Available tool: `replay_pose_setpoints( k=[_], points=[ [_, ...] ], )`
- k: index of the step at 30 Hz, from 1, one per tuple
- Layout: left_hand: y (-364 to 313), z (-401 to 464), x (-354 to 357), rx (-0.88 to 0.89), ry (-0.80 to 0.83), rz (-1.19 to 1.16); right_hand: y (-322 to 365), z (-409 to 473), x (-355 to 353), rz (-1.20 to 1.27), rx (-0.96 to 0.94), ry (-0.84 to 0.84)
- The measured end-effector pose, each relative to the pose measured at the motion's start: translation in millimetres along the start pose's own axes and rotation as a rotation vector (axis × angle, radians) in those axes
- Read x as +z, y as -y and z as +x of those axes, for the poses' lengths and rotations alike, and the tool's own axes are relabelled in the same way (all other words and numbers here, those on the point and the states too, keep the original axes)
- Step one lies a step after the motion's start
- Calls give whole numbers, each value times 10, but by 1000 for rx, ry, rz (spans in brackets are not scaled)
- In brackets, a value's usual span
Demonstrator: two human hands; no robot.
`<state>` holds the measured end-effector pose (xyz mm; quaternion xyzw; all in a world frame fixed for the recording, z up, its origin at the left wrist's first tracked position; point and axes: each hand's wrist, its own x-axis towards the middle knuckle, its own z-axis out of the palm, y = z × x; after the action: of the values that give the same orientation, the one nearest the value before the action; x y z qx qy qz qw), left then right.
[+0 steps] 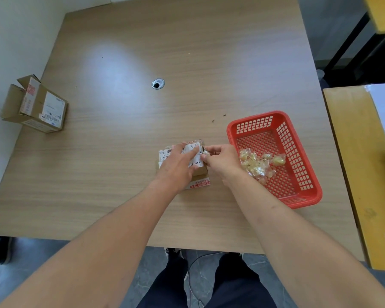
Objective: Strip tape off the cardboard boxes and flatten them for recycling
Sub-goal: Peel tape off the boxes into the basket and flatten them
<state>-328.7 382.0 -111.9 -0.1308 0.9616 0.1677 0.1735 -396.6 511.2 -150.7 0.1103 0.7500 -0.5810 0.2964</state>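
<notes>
Looking down from the head camera, we see a small cardboard box (182, 165) lying near the front middle of the wooden worktop (142, 130), its top covered with white shipping labels and a red-printed flap showing at its near edge. Our left hand (179, 166) lies flat on top of this box, fingers straight and spread, pressing it down, so most of the box is hidden beneath the palm. Our right hand (220, 161) sits just to the right of the box, at its far right corner, with thumb and fingertips pinched round a crumpled bit of clear tape (206, 152) that meets the box edge; we cannot tell whether the tape is fully free of the cardboard. Just right of that hand stands a red plastic basket (298, 174) holding a heap of balled-up clear tape scraps (258, 163). Well apart, at the far left edge of the worktop, a second cardboard box (35, 105) lies with its flaps open and a white label on its side. A round cable hole (158, 83) sits in the middle of the worktop
</notes>
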Motion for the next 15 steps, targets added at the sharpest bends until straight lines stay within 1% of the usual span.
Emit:
replay_pose_setpoints(
  k=[2, 4, 8, 9, 13, 15],
  points=[
    [-49, 14, -3, -8, 31, 87, -24, -53, 40, -51, -65, -88],
    [-69, 41, 6, -14, 45, 121, -32, -110, 91, -92, -122, -147],
    [-11, 78, 86, -10, 54, 168, -36, -114, 195, -33, -111, -227],
    [1, 86, 106, -1, 49, 176, -41, -107, 222, 8, -88, -240],
    [1, 98, 118, 3, 60, 168, -103, -82, 298, 319, 47, -290],
    [-5, 100, 116, -6, 62, 170, -119, -79, 323, 435, 92, -318]
  ],
)
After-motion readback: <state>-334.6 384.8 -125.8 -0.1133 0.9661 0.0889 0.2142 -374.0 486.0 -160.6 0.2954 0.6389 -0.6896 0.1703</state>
